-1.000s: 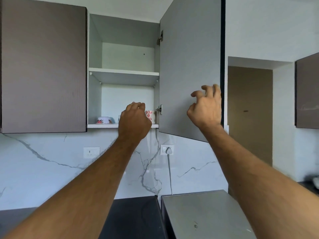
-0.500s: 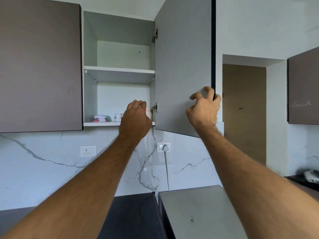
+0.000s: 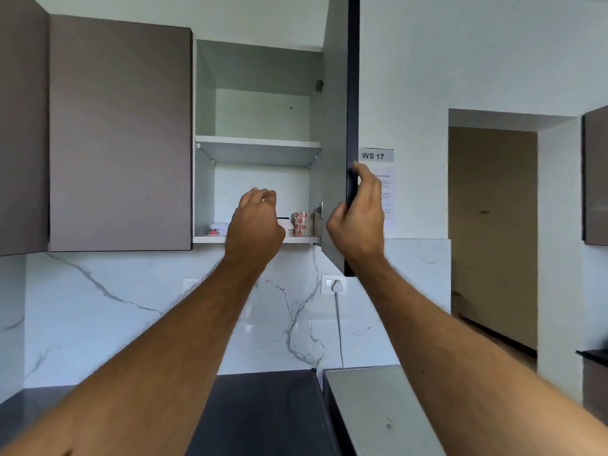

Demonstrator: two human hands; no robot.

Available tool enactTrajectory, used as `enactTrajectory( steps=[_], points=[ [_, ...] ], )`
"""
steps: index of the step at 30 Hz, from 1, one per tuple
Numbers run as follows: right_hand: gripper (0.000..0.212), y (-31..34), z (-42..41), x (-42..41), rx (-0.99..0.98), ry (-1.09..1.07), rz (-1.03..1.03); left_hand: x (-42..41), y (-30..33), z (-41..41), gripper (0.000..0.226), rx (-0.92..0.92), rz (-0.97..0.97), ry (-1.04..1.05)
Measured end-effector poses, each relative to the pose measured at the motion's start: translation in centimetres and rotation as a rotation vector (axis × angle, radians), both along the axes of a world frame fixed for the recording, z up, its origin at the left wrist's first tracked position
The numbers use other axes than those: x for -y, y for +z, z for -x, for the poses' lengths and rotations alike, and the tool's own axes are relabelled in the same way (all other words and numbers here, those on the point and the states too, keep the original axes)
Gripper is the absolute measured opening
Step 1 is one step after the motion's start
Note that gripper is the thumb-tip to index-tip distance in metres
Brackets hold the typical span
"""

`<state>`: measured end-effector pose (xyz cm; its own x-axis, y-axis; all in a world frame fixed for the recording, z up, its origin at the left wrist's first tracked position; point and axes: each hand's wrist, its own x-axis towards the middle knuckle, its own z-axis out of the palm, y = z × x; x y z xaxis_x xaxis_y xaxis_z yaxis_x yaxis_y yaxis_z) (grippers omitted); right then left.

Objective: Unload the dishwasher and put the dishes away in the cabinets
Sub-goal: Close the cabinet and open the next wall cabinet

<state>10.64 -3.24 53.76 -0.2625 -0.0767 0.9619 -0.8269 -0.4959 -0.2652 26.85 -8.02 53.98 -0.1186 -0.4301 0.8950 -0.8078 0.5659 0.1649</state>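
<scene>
Gripping the dark edge of the open cabinet door (image 3: pixel 335 179), the right hand (image 3: pixel 357 222) is curling fingers and thumb around it; the left hand (image 3: pixel 255 225) is hovering loosely curled, holding nothing, before the lower shelf (image 3: pixel 306 239), where a floral cup (image 3: pixel 301 223) is standing just right of it and a floral bowl (image 3: pixel 217 229) just left

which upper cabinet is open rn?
The middle cabinet, with white shelves showing. Its door is swung out edge-on, and the right hand grips it. The brown cabinets to its left are closed.
</scene>
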Motion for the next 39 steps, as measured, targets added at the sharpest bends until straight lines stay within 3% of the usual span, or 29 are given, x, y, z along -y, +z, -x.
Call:
enactTrajectory(
  steps=[5, 11, 28, 33, 39],
  points=[
    [0.068, -0.3, -3.2, 2.2, 0.036, 0.053, -0.086, 1.1, 0.1, -3.2, 0.064, 0.001, -0.025, 0.033],
    [0.069, -0.9, -7.5, 4.7, -0.116, 0.03, -0.187, 3.3, -0.2, -7.0, 0.066, -0.002, -0.04, 0.089],
    [0.084, -3.1, -17.7, 16.9, -0.433, 0.129, -0.714, 11.5, -0.1, -15.9, 0.07, 0.022, -0.039, 0.153],
    [0.092, -3.7, -19.0, 20.5, -0.42, 0.146, -0.763, 14.8, -1.4, -18.2, 0.068, 0.052, -0.049, 0.145],
    [0.087, -2.7, -19.2, 24.4, -0.455, 0.13, -0.856, 19.0, -2.6, -19.4, 0.068, 0.078, -0.066, 0.153]
  ],
)
